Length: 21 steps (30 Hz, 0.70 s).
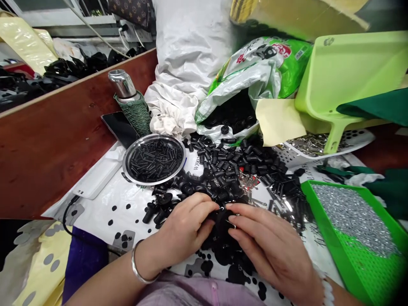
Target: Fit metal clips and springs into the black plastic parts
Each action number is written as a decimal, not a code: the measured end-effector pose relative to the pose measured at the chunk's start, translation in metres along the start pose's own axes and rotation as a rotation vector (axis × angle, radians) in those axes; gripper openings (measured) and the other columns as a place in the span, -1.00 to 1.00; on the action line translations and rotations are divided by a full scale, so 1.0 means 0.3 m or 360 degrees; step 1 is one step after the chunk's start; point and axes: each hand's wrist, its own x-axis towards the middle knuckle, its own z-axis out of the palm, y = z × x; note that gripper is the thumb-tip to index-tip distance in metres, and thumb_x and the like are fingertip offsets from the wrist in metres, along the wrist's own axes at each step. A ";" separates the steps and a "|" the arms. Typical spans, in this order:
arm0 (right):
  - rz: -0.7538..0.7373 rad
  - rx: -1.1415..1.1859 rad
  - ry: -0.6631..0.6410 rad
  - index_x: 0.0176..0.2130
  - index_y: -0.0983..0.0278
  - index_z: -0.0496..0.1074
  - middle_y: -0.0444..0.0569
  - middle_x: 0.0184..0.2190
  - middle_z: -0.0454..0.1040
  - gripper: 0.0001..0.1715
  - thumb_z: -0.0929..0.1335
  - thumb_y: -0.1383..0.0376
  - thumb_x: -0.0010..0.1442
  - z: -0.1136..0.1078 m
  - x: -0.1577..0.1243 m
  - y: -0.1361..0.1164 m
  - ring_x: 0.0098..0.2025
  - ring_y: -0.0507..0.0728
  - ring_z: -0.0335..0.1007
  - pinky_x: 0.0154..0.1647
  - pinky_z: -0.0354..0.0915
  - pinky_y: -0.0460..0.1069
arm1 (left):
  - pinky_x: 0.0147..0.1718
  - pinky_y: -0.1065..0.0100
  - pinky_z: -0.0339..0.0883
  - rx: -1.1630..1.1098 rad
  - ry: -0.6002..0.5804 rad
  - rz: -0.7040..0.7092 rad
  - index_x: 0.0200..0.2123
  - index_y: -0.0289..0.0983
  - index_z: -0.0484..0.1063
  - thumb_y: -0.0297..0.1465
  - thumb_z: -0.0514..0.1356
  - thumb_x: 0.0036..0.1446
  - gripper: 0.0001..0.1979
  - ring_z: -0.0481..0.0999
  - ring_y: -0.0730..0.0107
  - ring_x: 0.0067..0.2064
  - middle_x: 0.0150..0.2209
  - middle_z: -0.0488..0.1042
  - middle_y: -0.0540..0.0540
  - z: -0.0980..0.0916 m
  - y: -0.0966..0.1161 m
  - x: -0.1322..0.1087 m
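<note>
Lilac clothing (213, 292) fills the bottom edge of the frame, closest to the lens. At centre left, a round metal dish (153, 183) holds small black ridged pieces (154, 159). Below it and to the right, the left hand (188, 223) reaches in from the lower left, a silver bangle (137, 265) at its wrist; thumb and forefinger pinch a black part (221, 225) just below the frame's centre. That part lies directly between the two sets of fingertips, neither hand clearly nearer. Its long axis seems to run up and down the frame, though dark on dark makes this hard to confirm. Beyond it spreads a heap of black cylinders (223, 165). From the part's right side, the right hand (270, 244) grasps it with bent fingers, a metallic glint among them. At lower right, a green tray (366, 276) carries silvery bits (353, 216).
</note>
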 end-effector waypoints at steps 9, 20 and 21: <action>0.0082 0.0105 -0.0149 -0.13 0.29 0.35 0.07 -0.15 0.48 -0.81 0.26 0.36 0.21 -0.016 0.010 0.025 -0.12 0.10 0.43 -0.15 0.40 -0.03 | -0.19 0.39 0.35 -0.0127 -0.0105 0.0047 0.01 -0.28 0.24 -0.54 0.02 0.20 -0.70 0.38 0.40 -0.16 -0.12 0.36 -0.16 -0.010 0.002 -0.005; -0.0202 -0.0236 -0.0268 0.11 0.31 0.21 0.08 -0.14 0.51 -0.55 0.25 0.39 0.21 -0.020 -0.009 0.017 -0.14 0.14 0.47 -0.14 0.43 0.01 | -0.39 0.37 0.34 -0.0145 -0.0080 0.0131 -0.19 -0.39 0.33 -0.41 -0.01 0.24 -0.80 0.39 0.38 -0.38 -0.41 0.41 -0.13 0.014 0.001 -0.008; -0.0161 -0.0201 -0.0274 0.10 0.31 0.21 0.09 -0.14 0.51 -0.56 0.25 0.38 0.22 -0.015 -0.013 0.014 -0.14 0.14 0.48 -0.14 0.43 0.00 | -0.39 0.37 0.35 -0.0137 -0.0052 0.0146 -0.19 -0.39 0.33 -0.42 -0.02 0.24 -0.81 0.40 0.37 -0.38 -0.41 0.42 -0.14 0.016 0.003 -0.010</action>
